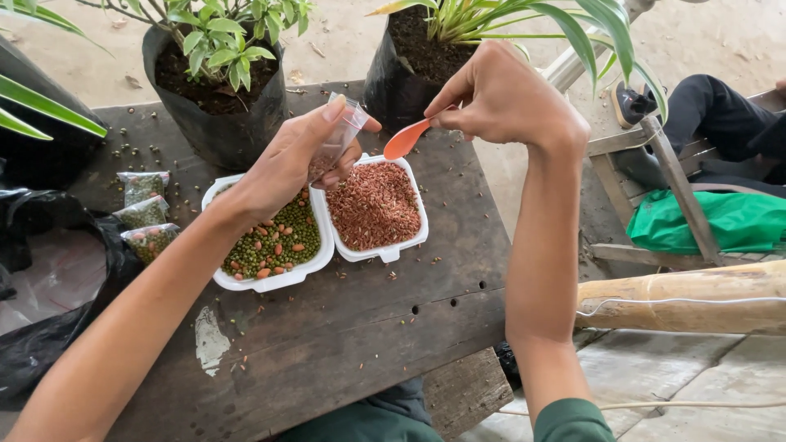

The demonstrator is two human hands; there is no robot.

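left of the left hand (282,168) lie three filled packets (144,214). that hand is closed round a small clear plastic pouch (340,135), likely light, limp and slippery, best pinched near its mouth. below it sits a white foam tray of beans (274,278). the right hand (499,98) pinches an orange plastic spoon (407,139) beside the pouch. the table edge (491,270) lies below, with open room beyond.

- Outdoor work spot in a yard or garden nursery, on bare sandy ground (720,41).
- Rough dark wooden table (344,327) scattered with loose seeds.
- Potted plants in black grow bags (217,123).
- Foam trays (270,282) of seeds and filled seed packets (146,214).
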